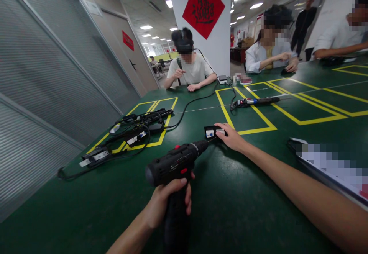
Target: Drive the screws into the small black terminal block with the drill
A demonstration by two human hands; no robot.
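Observation:
A black cordless drill [169,166] with red buttons is gripped round its handle by my left hand [161,202]. Its thin bit [212,140] points right and away from me, reaching the lower edge of a small black block [209,132] with white and blue patches. I cannot tell whether the tip touches the block or lies just in front of it. My right hand [233,139] comes in from the right, fingers closed over the block's right end, covering part of it. The block is at the green tabletop [230,192], seen nearly edge on.
Black cabled devices [143,125] lie in a heap at left. A pen-shaped electric tool [255,101] rests across yellow tape at right. Nearer stands a tray-like object [299,150], its contents blurred. People [191,68] work along the far side; a cable [192,102] crosses the table.

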